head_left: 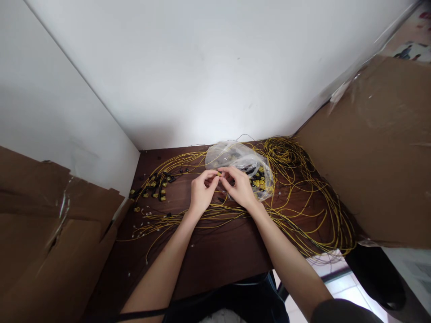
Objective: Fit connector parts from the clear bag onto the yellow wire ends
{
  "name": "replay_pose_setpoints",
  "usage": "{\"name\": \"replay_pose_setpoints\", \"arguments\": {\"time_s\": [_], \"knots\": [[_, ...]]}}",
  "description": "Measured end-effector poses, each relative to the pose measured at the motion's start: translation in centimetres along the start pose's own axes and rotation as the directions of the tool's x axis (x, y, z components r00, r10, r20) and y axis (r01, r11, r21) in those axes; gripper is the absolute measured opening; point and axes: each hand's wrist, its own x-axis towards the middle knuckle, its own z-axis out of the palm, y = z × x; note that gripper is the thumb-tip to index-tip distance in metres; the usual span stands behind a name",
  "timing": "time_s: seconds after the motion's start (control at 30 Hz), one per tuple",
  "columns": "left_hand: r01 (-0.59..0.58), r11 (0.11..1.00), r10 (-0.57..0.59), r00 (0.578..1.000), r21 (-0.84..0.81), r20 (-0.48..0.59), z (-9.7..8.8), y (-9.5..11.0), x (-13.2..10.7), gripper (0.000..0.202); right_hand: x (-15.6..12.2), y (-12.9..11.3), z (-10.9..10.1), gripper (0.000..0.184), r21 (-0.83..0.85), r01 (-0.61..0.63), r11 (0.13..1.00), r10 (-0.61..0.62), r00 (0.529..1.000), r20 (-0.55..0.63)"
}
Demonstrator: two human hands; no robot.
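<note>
Left hand (204, 190), right hand (238, 186) pinching small yellow piece (219, 174) between them. Likely fine manipulation; next calls for steady grip. Translucent plastic bag (242, 154), two o'clock.

A small yellow piece (219, 174) is pinched between the fingertips of the left hand (203, 190) and the right hand (240, 186), held above loose yellow wires (235, 214), its details too small to make out. The wires' pale tips fan out at left. Yellow and black plugs (260, 183) lie jumbled in a clear plastic bag (215, 154) beside the right hand, while similar plugs (163, 198) cluster farther left.
</note>
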Motion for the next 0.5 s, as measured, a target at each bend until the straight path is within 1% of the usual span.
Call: {"name": "replay_pose_setpoints", "arguments": {"time_s": [0.13, 0.3, 0.5], "knots": [[0.007, 1.000, -0.007, 1.000, 0.002, -0.004, 0.06, -0.06, 0.01, 0.017, 0.02, 0.03, 0.00, 0.024, -0.014, 0.012, 1.000, -0.012, 1.000, -0.015], [0.013, 1.000, -0.013, 1.000, 0.000, -0.006, 0.09, -0.15, -0.02, 0.018, 0.09, 0.00, -0.06, 0.027, -0.016, 0.030, 0.999, -0.030, 0.999, -0.021], [0.014, 1.000, -0.013, 1.000, 0.021, -0.014, 0.09, -0.17, -0.02, 0.018, 0.11, 0.12, -0.24, 0.023, 0.004, 0.034, 0.999, -0.034, 0.998, -0.044]]}}
